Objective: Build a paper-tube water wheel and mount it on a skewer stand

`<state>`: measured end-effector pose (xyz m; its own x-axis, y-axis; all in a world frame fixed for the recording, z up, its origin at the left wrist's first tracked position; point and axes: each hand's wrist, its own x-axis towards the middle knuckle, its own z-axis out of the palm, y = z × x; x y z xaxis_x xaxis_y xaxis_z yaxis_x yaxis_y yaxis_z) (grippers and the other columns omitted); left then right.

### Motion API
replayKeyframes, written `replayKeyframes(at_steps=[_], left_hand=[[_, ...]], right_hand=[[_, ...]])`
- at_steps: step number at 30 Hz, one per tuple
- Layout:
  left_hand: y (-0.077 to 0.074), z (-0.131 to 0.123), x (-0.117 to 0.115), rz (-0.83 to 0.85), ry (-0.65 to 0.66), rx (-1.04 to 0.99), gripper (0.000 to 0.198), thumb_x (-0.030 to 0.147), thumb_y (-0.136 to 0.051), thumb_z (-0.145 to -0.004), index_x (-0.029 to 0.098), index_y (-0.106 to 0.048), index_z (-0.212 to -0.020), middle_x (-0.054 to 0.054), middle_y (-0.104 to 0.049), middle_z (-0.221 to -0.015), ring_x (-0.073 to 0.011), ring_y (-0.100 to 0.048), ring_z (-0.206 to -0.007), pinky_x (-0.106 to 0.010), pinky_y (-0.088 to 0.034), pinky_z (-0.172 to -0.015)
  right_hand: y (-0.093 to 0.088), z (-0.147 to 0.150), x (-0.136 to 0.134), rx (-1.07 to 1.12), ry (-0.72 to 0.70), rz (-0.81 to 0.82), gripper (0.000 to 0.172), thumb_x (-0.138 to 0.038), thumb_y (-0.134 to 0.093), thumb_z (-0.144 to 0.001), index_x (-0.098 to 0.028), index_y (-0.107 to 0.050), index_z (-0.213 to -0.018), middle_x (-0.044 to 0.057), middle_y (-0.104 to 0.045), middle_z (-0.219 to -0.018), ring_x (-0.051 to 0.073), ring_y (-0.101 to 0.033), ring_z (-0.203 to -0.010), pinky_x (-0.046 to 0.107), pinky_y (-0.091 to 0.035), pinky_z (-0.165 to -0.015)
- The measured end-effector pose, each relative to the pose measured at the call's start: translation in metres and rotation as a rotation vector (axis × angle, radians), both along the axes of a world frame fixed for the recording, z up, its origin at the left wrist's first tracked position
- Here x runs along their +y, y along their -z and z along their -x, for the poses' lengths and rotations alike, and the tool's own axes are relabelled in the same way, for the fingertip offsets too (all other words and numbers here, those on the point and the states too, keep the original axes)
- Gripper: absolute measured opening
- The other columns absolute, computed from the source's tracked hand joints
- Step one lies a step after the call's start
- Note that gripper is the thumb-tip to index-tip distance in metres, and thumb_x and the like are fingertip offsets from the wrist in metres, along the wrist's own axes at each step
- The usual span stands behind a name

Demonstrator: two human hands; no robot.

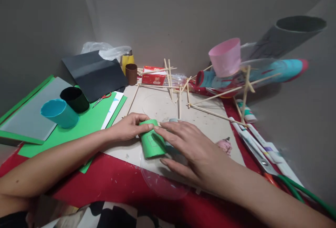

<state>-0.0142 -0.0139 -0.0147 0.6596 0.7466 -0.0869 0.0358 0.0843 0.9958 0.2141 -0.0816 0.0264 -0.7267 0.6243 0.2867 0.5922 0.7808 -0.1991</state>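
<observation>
A green paper tube [153,143] with faint pencil lines stands tilted over the board, gripped near its upper end by my left hand [130,126], thumb on the near side. My right hand [187,142] is stretched out at the tube's right side, fingers apart; its index fingertip reaches the upper part, and the thumb is near the lower edge. Under the right hand a pale blue-grey thing [173,119] shows, mostly covered, so I cannot tell its kind. A clear round plastic piece [164,182] lies below the tube.
Left: green sheets [97,126], a blue cup-shaped tube [60,114], a black one [76,100] and small scissors [102,98]. Behind: a stick frame [210,110] and red box [154,76]. Right: a pink cup [225,58], grey tube [286,39] and large scissors [264,163].
</observation>
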Motion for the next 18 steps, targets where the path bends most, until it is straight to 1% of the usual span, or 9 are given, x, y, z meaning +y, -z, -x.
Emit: replayKeyframes(at_steps=[3, 5, 10, 13, 15, 16, 18], left_hand=[[0.006, 0.0, 0.002, -0.05, -0.019, 0.032, 0.032, 0.044, -0.062, -0.089, 0.015, -0.061, -0.076, 0.003, -0.048, -0.064, -0.0094, -0.04, -0.059, -0.024, -0.031, -0.056], [0.01, 0.0, 0.003, -0.087, -0.033, 0.052, 0.032, 0.043, -0.059, -0.09, 0.015, -0.06, -0.074, 0.003, -0.048, -0.065, -0.0101, -0.039, -0.06, -0.024, -0.032, -0.056], [0.013, 0.004, 0.003, -0.194, -0.071, 0.08, 0.029, 0.042, -0.054, -0.092, 0.016, -0.064, -0.083, -0.003, -0.06, -0.076, -0.014, -0.05, -0.07, -0.026, -0.041, -0.063], [0.012, 0.007, 0.002, -0.251, -0.094, 0.085, 0.025, 0.037, -0.054, -0.093, 0.017, -0.067, -0.097, -0.007, -0.068, -0.094, -0.0183, -0.059, -0.085, -0.03, -0.047, -0.074], [0.01, 0.009, -0.001, -0.286, -0.164, 0.099, 0.026, 0.033, -0.054, -0.093, 0.016, -0.065, -0.11, -0.01, -0.069, -0.109, -0.0209, -0.062, -0.097, -0.033, -0.048, -0.083], [0.008, 0.011, -0.003, -0.305, -0.219, 0.115, 0.028, 0.032, -0.054, -0.092, 0.016, -0.063, -0.114, -0.011, -0.068, -0.112, -0.0213, -0.062, -0.099, -0.034, -0.048, -0.085], [0.003, 0.015, -0.01, -0.343, -0.31, 0.164, 0.026, 0.031, -0.053, -0.092, 0.015, -0.063, -0.112, -0.01, -0.069, -0.106, -0.0205, -0.063, -0.094, -0.033, -0.048, -0.082]], right_hand=[[0.011, 0.006, 0.008, -0.068, -0.004, 0.024, 0.06, -0.03, -0.058, -0.093, -0.017, -0.039, -0.149, 0.018, -0.055, -0.138, 0.03, -0.051, -0.126, 0.056, -0.041, -0.106], [0.017, 0.008, 0.012, -0.099, 0.004, 0.019, 0.057, -0.028, -0.054, -0.095, -0.017, -0.04, -0.148, 0.017, -0.057, -0.136, 0.029, -0.052, -0.125, 0.057, -0.041, -0.106], [0.026, 0.006, 0.012, -0.153, 0.015, -0.029, 0.048, -0.028, -0.048, -0.098, -0.019, -0.044, -0.145, 0.015, -0.061, -0.133, 0.028, -0.056, -0.122, 0.056, -0.04, -0.106], [0.03, 0.005, 0.011, -0.184, 0.03, -0.051, 0.049, -0.029, -0.047, -0.099, -0.02, -0.043, -0.147, 0.014, -0.061, -0.134, 0.028, -0.055, -0.125, 0.056, -0.039, -0.107], [0.033, 0.005, 0.01, -0.212, 0.038, -0.07, 0.049, -0.029, -0.047, -0.099, -0.019, -0.043, -0.147, 0.015, -0.062, -0.134, 0.029, -0.055, -0.125, 0.055, -0.038, -0.107], [0.034, 0.006, 0.01, -0.226, 0.038, -0.085, 0.048, -0.029, -0.048, -0.099, -0.017, -0.044, -0.146, 0.015, -0.063, -0.133, 0.029, -0.055, -0.125, 0.055, -0.039, -0.107], [0.035, 0.006, 0.01, -0.246, 0.032, -0.124, 0.047, -0.028, -0.048, -0.099, -0.015, -0.047, -0.144, 0.016, -0.064, -0.131, 0.031, -0.056, -0.123, 0.055, -0.039, -0.105]])
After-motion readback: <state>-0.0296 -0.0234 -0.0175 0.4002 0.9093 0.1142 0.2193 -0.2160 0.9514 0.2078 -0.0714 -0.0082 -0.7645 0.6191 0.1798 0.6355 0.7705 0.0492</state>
